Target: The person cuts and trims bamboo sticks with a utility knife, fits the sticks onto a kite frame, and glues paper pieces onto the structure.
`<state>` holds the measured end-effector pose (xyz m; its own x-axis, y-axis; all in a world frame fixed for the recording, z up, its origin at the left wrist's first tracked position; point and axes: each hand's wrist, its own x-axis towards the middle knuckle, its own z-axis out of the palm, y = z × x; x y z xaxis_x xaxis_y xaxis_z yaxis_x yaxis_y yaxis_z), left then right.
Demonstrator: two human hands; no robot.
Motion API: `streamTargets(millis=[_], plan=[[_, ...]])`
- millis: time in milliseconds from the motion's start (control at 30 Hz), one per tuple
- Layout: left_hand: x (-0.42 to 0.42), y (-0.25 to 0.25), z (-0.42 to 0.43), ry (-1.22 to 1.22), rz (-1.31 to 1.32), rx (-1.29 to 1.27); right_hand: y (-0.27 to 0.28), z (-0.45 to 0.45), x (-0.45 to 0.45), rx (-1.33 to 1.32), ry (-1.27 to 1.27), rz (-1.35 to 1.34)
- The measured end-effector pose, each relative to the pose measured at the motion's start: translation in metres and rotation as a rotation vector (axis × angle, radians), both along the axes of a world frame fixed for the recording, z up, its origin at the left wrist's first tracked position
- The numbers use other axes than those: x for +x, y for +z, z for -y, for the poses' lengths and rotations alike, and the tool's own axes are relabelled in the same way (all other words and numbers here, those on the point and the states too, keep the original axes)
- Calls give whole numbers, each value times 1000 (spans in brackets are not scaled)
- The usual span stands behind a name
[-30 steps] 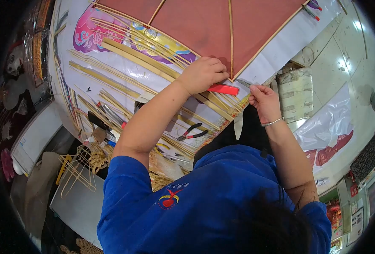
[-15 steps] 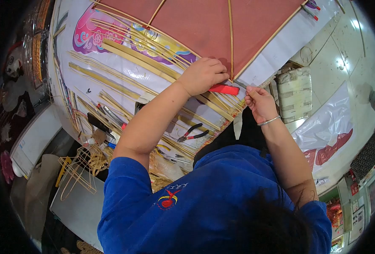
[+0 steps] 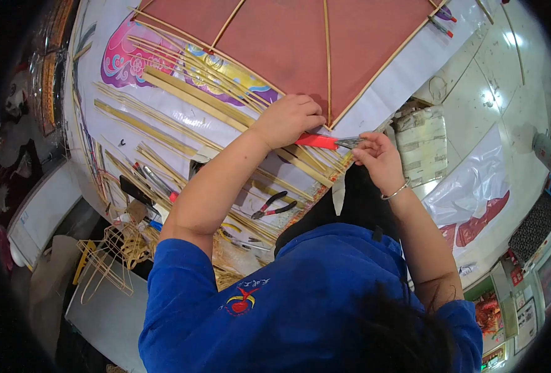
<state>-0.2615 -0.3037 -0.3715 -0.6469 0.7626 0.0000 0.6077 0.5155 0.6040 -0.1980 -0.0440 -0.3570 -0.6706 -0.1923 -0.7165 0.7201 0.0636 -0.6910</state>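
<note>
My left hand (image 3: 290, 119) is closed at the lower edge of a reddish-brown sheet (image 3: 282, 46) framed with thin wooden strips. Beneath its fingers lies a bright red object (image 3: 317, 141), partly hidden by the hand. My right hand (image 3: 378, 155) is just right of it, thumb and fingers pinched on a small metal tool (image 3: 349, 142) whose left end meets the red object's right end. The corner where the frame strips meet (image 3: 329, 127) is just above the red object. Whether the left fingers grip the red object or the strips is hard to see.
Bamboo strips (image 3: 194, 102) lie across the table left of my hands. Red-and-black pliers (image 3: 274, 205) rest nearer my body. Further left are more tools (image 3: 157, 180) and a thin wire-like frame (image 3: 104, 264). A wrapped block (image 3: 421, 146) stands to the right.
My right hand has moved slightly down with the metal tool, from the frame corner to the end of the red object. The whole view has shifted a little.
</note>
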Motion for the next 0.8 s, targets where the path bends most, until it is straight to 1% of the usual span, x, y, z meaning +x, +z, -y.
streamTargets(millis=[67, 100, 200, 233, 333, 367, 467, 567, 667, 800], plan=[[-1, -1, 0, 10, 5, 31, 0, 4, -3, 27, 132, -129], [-1, -1, 0, 18, 9, 48, 4, 7, -5, 65, 191, -89], [-1, 1, -1, 17, 20, 42, 23, 15, -22, 426, 607, -686], [-3, 0, 0, 22, 10, 58, 29, 19, -27, 541, 660, -786], [3, -4, 1, 46, 10, 83, 23, 27, -47, 633, 666, -1091], [4, -3, 2, 56, 18, 76, 15, 30, -55, 656, 678, -1263], [2, -5, 1, 64, -13, 99, 7, 37, -72, 588, 868, -1370], [3, -7, 0, 65, -35, 93, 2, 36, -79, 544, 1136, -1315], [6, -4, 2, 62, -33, 82, -12, 34, -79, 525, 1146, -1476], [5, 0, 0, 54, -25, 43, -14, 33, -81, 465, 1176, -1538]])
